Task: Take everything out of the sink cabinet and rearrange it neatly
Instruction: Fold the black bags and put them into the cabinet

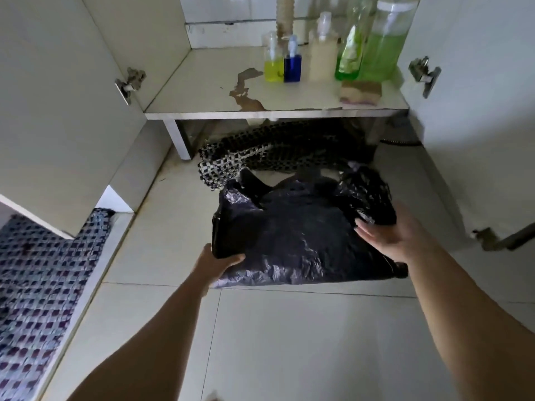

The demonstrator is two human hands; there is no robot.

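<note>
A black plastic bag [298, 235] lies flattened on the tiled floor in front of the open sink cabinet. My left hand [215, 263] grips its near left corner, thumb on top. My right hand [393, 233] rests flat on the bag's right side with straight fingers. Behind the bag a black-and-white woven mat [246, 160] lies half under the cabinet. On the cabinet floor [202, 91] stand a yellow pump bottle [273, 65], a blue bottle [292, 65], a cream bottle [322, 53], two green bottles [367, 50] and a sponge [360, 91].
Both cabinet doors stand open, the left door [58, 111] and the right door [477, 125] flanking the floor space. A checked cloth [40, 285] lies at the left. A drain pipe [285, 13] descends at the cabinet's back. The cabinet floor has a peeled stain [246, 91].
</note>
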